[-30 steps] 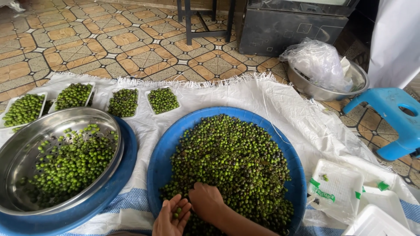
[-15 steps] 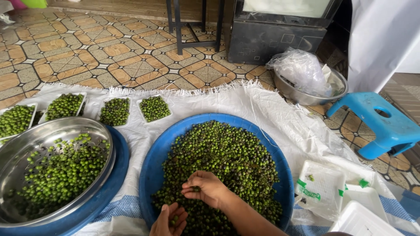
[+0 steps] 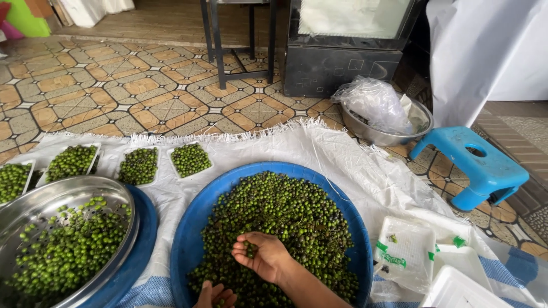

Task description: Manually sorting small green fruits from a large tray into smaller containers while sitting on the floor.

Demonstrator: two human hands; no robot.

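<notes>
A large blue round tray (image 3: pixel 197 219) on a white cloth holds a heap of small green berries (image 3: pixel 285 211). My right hand (image 3: pixel 265 256) lies over the near part of the heap, palm turned up and fingers curled around a few berries. Only the fingertips of my left hand (image 3: pixel 214 295) show at the bottom edge, resting on the berries with fingers bent; whether it holds any is hidden. To the left, a shiny metal basin (image 3: pixel 40 199) with more green berries sits on a second blue tray (image 3: pixel 145 239).
Several small white trays filled with berries (image 3: pixel 137 165) line the cloth's far left. Empty white foam trays (image 3: pixel 408 251) lie at the right. Behind are a metal bowl with a plastic bag (image 3: pixel 379 111), a blue plastic stool (image 3: pixel 476 165), a tiled floor and a dark cabinet (image 3: pixel 342 57).
My right hand has lifted off the heap and turned palm up with a few berries in it. My left hand has dropped lower toward the frame's bottom edge. The view has tilted upward.
</notes>
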